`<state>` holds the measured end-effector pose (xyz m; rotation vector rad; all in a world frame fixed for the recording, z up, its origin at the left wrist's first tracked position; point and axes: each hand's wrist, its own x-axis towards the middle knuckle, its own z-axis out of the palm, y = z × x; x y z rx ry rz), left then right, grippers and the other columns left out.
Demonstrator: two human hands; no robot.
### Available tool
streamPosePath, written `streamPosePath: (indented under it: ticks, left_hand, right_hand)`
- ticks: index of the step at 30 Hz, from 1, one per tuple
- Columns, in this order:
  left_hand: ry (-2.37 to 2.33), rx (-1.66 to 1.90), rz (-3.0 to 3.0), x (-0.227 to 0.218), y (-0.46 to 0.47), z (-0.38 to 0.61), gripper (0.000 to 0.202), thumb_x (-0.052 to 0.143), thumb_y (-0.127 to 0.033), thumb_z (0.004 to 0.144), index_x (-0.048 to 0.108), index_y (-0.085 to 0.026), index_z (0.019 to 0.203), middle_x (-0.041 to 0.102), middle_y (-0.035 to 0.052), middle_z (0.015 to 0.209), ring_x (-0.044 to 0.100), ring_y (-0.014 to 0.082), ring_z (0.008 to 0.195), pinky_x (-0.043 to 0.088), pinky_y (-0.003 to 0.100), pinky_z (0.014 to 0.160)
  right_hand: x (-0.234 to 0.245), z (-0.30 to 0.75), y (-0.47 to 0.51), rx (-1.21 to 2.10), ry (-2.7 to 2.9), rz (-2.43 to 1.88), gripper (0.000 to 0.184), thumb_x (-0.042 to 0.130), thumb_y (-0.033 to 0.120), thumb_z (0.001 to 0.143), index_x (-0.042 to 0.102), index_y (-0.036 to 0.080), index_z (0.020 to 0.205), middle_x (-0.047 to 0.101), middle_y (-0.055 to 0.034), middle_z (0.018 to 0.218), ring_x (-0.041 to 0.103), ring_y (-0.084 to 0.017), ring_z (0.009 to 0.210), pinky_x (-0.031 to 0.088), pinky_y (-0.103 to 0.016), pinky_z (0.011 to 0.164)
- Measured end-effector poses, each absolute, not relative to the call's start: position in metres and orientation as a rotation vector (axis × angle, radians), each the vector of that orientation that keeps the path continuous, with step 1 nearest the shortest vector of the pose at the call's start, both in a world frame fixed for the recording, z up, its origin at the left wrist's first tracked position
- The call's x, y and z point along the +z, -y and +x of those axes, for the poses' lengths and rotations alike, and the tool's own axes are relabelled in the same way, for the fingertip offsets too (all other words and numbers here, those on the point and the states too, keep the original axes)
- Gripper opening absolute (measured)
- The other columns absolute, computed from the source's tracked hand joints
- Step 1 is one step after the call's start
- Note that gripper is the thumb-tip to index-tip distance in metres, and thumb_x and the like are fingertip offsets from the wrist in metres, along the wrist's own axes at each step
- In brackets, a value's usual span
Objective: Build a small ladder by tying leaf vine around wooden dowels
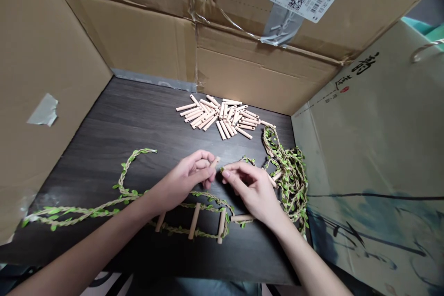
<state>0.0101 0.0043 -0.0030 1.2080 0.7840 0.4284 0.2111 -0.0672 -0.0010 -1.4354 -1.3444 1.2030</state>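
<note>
Between the thumb and fingers of my left hand (194,171) is a small wooden stick (215,162), its end pointing right. Close by, my right hand (251,182) pinches the end of a leafy braided cord (222,170); the two hands are apart. Below them lies a small rope ladder, with wooden rungs (194,221) strung between two strands of green-leafed cord (176,230). Another wooden stick (242,218) lies by my right wrist. A long run of the cord (100,208) stretches left under my left forearm, which hides part of it.
A pile of wooden sticks with holed ends (222,115) lies at the back of the dark table (138,106). A bundle of leafy cord (293,180) is heaped at the right. Cardboard walls (149,41) stand left and behind, a printed paper bag (367,148) on the right.
</note>
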Motion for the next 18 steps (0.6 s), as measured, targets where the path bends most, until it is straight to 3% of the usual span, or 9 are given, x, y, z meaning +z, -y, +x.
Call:
streamPosePath:
  ticks: [3,9,14,18]
  left_hand:
    - [-0.919,0.448,1.376,-0.001,0.0,0.011,0.028,0.052,-0.042,0.101,0.058,-0.021,0.118,0.047,-0.0069,0.069,0.045,0.012,0.065,0.037,0.025,0.064]
    - [-1.027,0.407,1.7,0.008,0.005,0.015,0.035,0.056,-0.049,0.098,0.067,-0.018,0.085,0.062,-0.0023,0.074,0.055,0.0154,0.074,0.04,0.027,0.071]
    - [-1.055,0.405,1.756,0.003,0.001,0.013,0.035,0.059,-0.045,0.096,0.062,-0.017,0.076,0.053,-0.0048,0.066,0.047,0.0126,0.067,0.035,0.025,0.064]
    - [-1.013,0.387,1.738,0.002,-0.001,0.014,0.034,0.057,-0.045,0.097,0.063,-0.017,0.079,0.052,-0.0047,0.069,0.047,0.0125,0.069,0.036,0.024,0.067]
  right_hand:
    - [-0.001,0.209,0.066,1.315,1.203,-1.382,0.027,0.075,0.043,0.092,0.077,0.016,0.096,0.075,-0.003,0.075,0.049,-0.009,0.052,0.039,-0.022,0.049]
    - [-0.001,0.202,0.069,1.403,1.121,-1.376,0.035,0.081,0.051,0.085,0.08,0.016,0.09,0.076,-0.0047,0.075,0.053,-0.008,0.045,0.04,-0.021,0.045]
    - [-0.009,0.2,0.072,1.332,1.148,-1.42,0.034,0.082,0.049,0.085,0.079,0.015,0.088,0.072,-0.0028,0.068,0.059,-0.011,0.047,0.042,-0.022,0.048]
    - [-0.011,0.201,0.071,1.269,1.208,-1.448,0.032,0.081,0.048,0.086,0.078,0.016,0.088,0.07,-0.0012,0.065,0.057,-0.01,0.048,0.039,-0.022,0.048]
